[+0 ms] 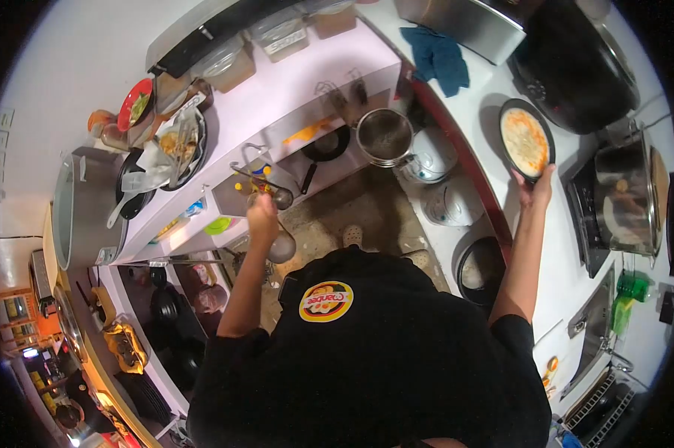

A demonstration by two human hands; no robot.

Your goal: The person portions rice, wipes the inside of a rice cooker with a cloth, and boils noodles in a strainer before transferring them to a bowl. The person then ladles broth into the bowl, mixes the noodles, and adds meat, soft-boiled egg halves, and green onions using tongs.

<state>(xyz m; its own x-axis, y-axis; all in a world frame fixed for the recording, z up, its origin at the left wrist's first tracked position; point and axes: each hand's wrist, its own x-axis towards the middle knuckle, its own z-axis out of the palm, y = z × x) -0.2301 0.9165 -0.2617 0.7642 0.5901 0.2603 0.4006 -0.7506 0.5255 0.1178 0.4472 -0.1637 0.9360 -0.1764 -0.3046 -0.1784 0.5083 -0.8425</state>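
My left hand (261,218) is closed near the hanging ladles, its fingers wrapped round what looks like a ladle's handle. One round ladle bowl (282,198) shows just beyond the fingers, and another ladle bowl (283,247) shows below the hand. Hooked handle ends reach up to the shelf edge. Out to the right, my right hand (535,190) grips the near edge of a black oval plate (552,155). On that plate lies a flat layer of pale food (526,142) with orange sauce. The plate is held over the white counter.
A wire strainer (384,137) stands out from the shelf, above white buckets (449,203). A dark frying pan (326,145) sits on the lower shelf. On the right are a black cooker (572,67), a steel pot (626,198) and a blue cloth (438,60). A lined pan (195,153) holds food and tongs.
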